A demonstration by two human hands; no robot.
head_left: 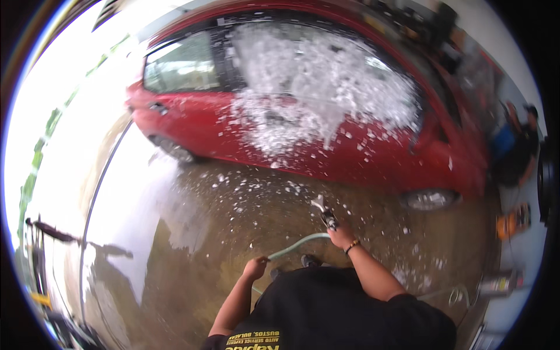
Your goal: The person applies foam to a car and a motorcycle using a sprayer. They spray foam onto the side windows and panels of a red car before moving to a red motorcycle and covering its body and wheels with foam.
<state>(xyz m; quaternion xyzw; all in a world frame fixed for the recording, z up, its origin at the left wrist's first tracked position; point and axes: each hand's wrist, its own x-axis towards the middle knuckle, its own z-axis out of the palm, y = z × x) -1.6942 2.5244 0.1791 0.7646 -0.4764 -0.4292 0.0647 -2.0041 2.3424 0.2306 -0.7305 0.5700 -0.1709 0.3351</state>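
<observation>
My right hand (pixel 342 235) is wrapped round a spray gun (pixel 325 213) with a pale nozzle, pointed toward the car. From the gun a light green hose (pixel 300 242) runs down to my left hand (pixel 255 268), which is closed on it. Ahead stands a red car (pixel 204 119), seen from its side. White foam (pixel 326 73) covers much of its front side window and spreads down over the doors. Loose flecks of foam fly between the gun and the car and lie on the floor. The rear side window (pixel 182 64) has little foam.
The floor (pixel 245 216) is wet and reflective. More hose (pixel 458 294) lies coiled at the right. Another person (pixel 519 146) in dark clothes is beyond the car's front at right. An orange device (pixel 513 221) stands by the right wall. A dark line (pixel 96 198) crosses the floor at left.
</observation>
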